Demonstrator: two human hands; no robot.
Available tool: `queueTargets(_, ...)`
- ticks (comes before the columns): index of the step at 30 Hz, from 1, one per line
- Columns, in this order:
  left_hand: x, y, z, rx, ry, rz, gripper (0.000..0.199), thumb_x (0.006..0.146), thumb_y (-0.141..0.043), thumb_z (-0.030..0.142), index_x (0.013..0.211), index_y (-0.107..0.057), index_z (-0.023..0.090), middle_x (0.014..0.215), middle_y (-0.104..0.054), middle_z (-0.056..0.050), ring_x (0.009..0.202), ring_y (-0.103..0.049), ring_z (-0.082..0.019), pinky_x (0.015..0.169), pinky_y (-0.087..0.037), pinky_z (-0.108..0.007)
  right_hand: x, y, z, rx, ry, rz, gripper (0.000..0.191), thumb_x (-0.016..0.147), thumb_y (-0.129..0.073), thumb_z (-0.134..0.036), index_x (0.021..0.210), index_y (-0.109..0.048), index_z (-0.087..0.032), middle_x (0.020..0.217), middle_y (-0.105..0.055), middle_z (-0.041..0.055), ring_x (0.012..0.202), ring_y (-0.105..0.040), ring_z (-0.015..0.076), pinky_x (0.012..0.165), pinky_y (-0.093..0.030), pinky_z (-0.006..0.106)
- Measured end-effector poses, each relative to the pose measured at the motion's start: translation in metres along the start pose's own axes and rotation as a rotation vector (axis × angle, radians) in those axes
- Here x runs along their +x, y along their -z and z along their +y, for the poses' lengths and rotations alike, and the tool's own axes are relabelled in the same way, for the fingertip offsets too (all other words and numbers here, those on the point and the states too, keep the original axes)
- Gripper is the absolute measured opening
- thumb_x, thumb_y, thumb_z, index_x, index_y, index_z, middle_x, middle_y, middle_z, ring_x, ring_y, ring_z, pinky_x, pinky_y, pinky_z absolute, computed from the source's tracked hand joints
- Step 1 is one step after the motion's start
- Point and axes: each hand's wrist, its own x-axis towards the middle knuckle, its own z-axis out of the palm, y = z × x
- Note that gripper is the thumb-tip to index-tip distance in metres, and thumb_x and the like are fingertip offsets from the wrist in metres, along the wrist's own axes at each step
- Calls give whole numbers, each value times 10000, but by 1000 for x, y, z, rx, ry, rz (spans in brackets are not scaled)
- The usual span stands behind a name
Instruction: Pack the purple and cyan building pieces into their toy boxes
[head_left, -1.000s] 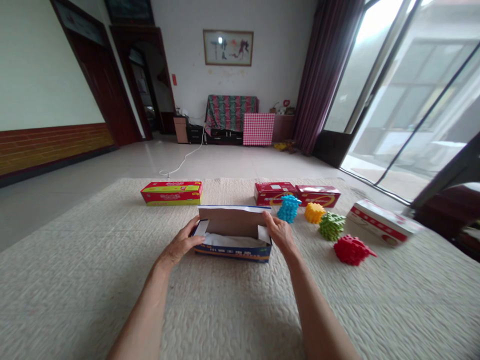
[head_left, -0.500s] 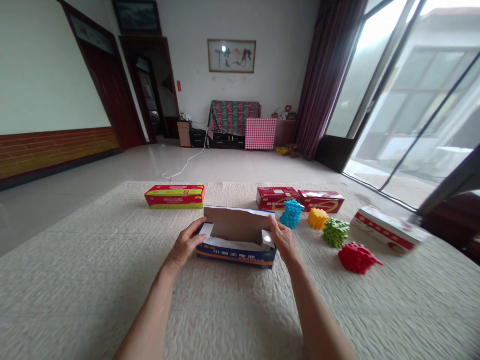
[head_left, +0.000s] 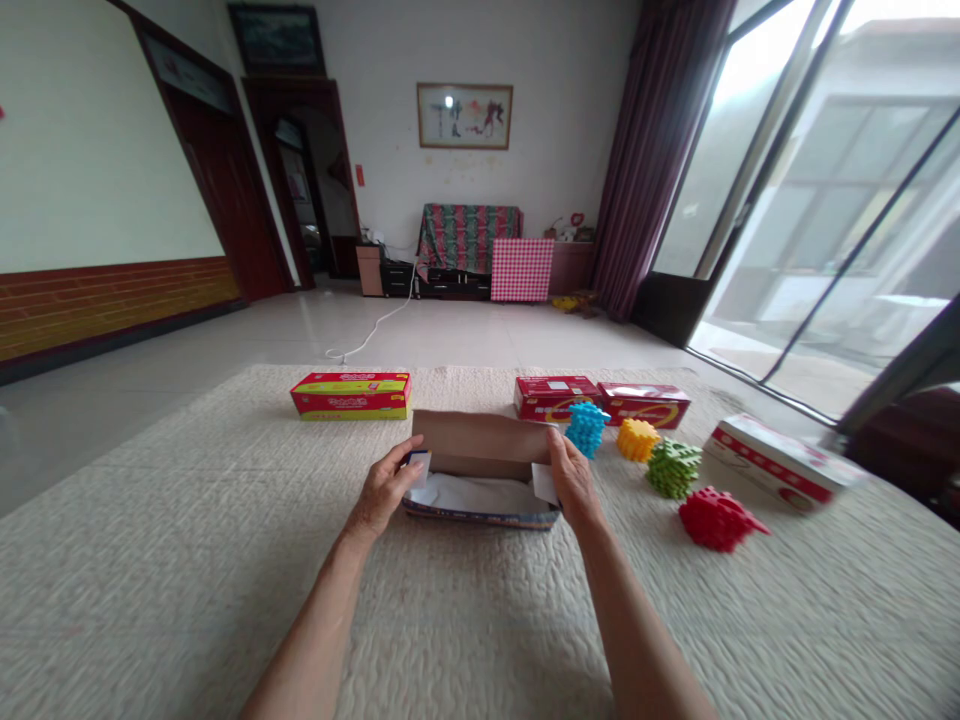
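Between my hands is a blue cardboard box (head_left: pixel 480 519) with its lid raised at the back, showing brown board and a pale interior. My left hand (head_left: pixel 390 486) grips its left end, the thumb by a white side flap. At the right end my right hand (head_left: pixel 576 480) holds the box, fingers behind the raised lid and thumb near the other flap. The box's front leans toward me, its printed face mostly out of sight. Just right of my right hand stands a stack of blue toy pieces (head_left: pixel 587 430).
Yellow (head_left: pixel 638 440), green (head_left: pixel 674 469) and red toy pieces (head_left: pixel 721 519) run along the right. Behind them are two red boxes (head_left: pixel 556 397) and a white-and-red box (head_left: pixel 784 462). A red-and-yellow box (head_left: pixel 351 397) lies at the back left of the quilted cover (head_left: pixel 225 560).
The blue box has tilted, so its printed front has turned down and more of its inside shows. Both hands have shifted slightly right with it.
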Motion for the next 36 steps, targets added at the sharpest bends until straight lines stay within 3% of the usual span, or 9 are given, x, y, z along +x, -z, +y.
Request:
queueTargets(3, 1, 0, 1, 33, 22, -10, 651, 750, -653, 448, 1311, -538, 140, 1189, -656, -102, 1072, -606, -257, 926, -462, -347, 5, -2, 13, 36, -14, 15, 521, 762, -495, -593, 1010, -617, -151, 881, -680, 70, 767, -614, 210, 607, -474, 270)
queueTargets(7, 2, 0, -1, 95, 61, -5, 712, 701, -706, 442, 1323, -529, 145, 1259, -619, -120, 1137, -581, -282, 987, -432, -374, 13, -3, 32, 10, -122, 10, 633, 709, -527, -501, 1219, -521, -128, 824, -689, 74, 621, -619, 198, 506, -468, 279)
queueTargets(10, 3, -1, -2, 173, 40, 47, 706, 664, -737, 432, 1287, -564, 150, 1329, -568, -130, 1242, -503, -302, 1055, -370, -379, 16, -2, 40, -16, -121, 10, 668, 705, -527, -467, 1281, -478, -133, 872, -693, 89, 627, -639, 199, 500, -487, 284)
queueTargets(15, 2, -1, 1, 284, 18, 20, 700, 680, -711, 471, 1274, -554, 137, 1315, -560, -149, 1193, -536, -309, 1024, -398, -398, 14, 3, 29, -236, 22, 103, 456, 706, -525, -398, 1075, -638, -156, 1139, -635, 144, 868, -658, 240, 699, -536, 351)
queueTargets(18, 2, -1, 3, 339, -59, 32, 643, 649, -727, 473, 1188, -595, 147, 1355, -512, -146, 1276, -458, -306, 1085, -330, -395, 8, 7, 11, -525, 179, 46, 288, 747, -497, -343, 869, -699, -177, 1223, -600, 144, 1034, -613, 271, 911, -464, 406)
queueTargets(21, 1, -4, 6, 429, -130, 39, 609, 628, -732, 459, 1145, -600, 165, 1383, -477, -145, 1336, -383, -291, 1132, -250, -399, -1, 8, -6, -699, 202, -100, 274, 791, -516, -404, 802, -692, -195, 1160, -638, 135, 1038, -609, 281, 913, -443, 398)
queueTargets(25, -1, -8, 10, 484, -119, 38, 654, 606, -737, 412, 1186, -573, 158, 1352, -505, -162, 1299, -424, -305, 1114, -279, -427, -10, 7, -17, -829, 161, -216, 385, 741, -588, -561, 835, -658, -194, 999, -675, 145, 949, -618, 302, 777, -461, 379)
queueTargets(31, -1, -7, 13, 490, -128, 30, 621, 660, -691, 395, 1195, -581, 100, 1310, -540, -192, 1263, -462, -316, 1091, -315, -420, -9, 11, -21, -814, 144, -305, 261, 713, -618, -351, 916, -663, -194, 917, -683, 108, 838, -623, 237, 701, -444, 307)
queueTargets(36, 0, 4, 17, 306, -96, 59, 583, 728, -636, 415, 1241, -565, 148, 1348, -528, -141, 1289, -443, -301, 988, -432, -386, -2, 30, -27, -666, 45, -323, 477, 744, -559, -384, 1157, -622, -154, 784, -677, 67, 679, -616, 200, 613, -453, 298)
